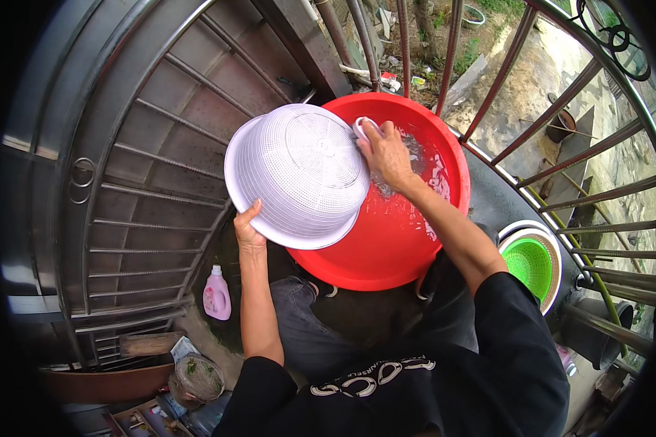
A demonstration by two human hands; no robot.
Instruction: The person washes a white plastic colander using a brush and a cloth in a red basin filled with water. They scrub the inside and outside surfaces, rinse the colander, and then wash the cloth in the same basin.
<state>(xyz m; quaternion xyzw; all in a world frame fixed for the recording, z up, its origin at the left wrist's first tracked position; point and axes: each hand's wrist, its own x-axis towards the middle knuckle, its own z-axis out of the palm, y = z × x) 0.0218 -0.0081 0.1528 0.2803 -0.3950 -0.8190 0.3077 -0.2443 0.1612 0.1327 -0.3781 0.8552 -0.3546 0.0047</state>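
Observation:
A white perforated plastic colander (306,169) is tilted with its underside up over the left part of a large red plastic tub (372,257). My left hand (250,226) grips its rim at the lower left, thumb on the outside. At the colander's right side, my right hand (385,153) holds a small pale pink object (361,129), perhaps a scrub brush, against or close to the mesh; its far side is hidden by my fingers. Water (415,153) ripples in the tub below my right hand.
Metal railings (505,82) curve around the far and right sides, a barred metal door (158,202) stands left. A pink detergent bottle (216,295) is on the floor at left. Stacked basins with a green basket (527,265) lie at right, near a dark bucket (596,333).

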